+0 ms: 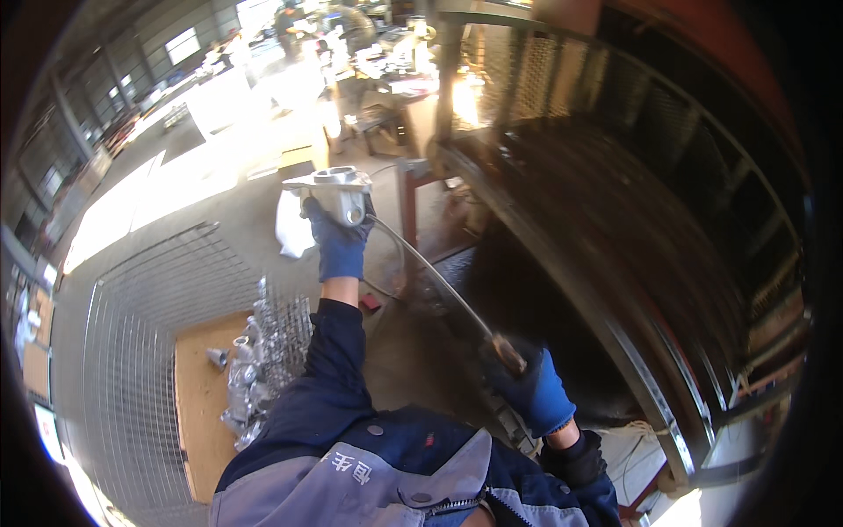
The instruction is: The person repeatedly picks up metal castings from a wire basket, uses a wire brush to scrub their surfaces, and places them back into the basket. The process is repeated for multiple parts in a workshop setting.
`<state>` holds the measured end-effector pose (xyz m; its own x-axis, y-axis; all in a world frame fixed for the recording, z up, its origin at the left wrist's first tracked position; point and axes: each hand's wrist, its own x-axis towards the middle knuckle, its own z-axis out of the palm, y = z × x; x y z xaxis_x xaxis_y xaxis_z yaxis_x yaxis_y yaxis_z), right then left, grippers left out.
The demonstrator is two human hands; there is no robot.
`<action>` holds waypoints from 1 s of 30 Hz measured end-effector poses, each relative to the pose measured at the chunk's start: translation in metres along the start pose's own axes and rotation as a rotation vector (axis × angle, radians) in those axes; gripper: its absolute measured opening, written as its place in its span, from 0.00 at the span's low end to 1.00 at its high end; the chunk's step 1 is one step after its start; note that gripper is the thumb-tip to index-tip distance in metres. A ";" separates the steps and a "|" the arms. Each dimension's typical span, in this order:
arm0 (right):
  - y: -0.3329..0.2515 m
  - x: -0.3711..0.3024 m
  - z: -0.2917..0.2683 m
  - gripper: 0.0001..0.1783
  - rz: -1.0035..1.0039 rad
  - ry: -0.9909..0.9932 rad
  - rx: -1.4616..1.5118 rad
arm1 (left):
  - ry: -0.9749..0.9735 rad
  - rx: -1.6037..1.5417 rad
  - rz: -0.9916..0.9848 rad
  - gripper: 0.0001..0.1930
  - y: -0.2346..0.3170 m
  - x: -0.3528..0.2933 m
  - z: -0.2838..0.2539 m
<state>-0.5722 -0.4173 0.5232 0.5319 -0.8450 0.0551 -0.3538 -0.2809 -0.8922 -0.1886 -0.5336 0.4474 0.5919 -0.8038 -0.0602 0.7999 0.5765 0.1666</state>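
The hands are apart. The left hand (pixel 341 241), blue-gloved, clamps a silver cast-metal housing (pixel 353 200) raised ahead of the body. The right hand (pixel 540 395), likewise gloved, grips a brown-handled thin metal rod (pixel 441 278) slanting up toward it, contact unclear; the raised hold seemingly gives the rod room. Below-left of the left hand, a grey wire-mesh basket (pixel 132 351) keeps shiny metal castings (pixel 246 382) together. White characters mark the navy-and-grey jacket (pixel 395 479).

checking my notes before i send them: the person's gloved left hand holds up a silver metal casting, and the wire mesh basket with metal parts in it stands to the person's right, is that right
Not quite: the wire mesh basket with metal parts in it stands to the person's left, as the head view shows.
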 end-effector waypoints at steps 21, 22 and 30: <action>-0.080 0.049 0.111 0.14 -0.302 -0.552 -0.176 | 0.028 0.716 0.366 0.31 0.288 -0.163 -0.175; -0.082 0.050 0.114 0.16 -0.327 -0.474 -0.246 | 0.055 0.754 0.390 0.31 0.295 -0.172 -0.180; -0.103 0.038 0.125 0.13 -0.092 -0.695 0.031 | 0.225 1.074 0.510 0.29 0.327 -0.220 -0.203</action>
<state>-0.4193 -0.3639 0.5610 0.9309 -0.3289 -0.1589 -0.2671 -0.3160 -0.9104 -0.0369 -0.1385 0.3156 0.9049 -0.4141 0.0983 0.0429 0.3184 0.9470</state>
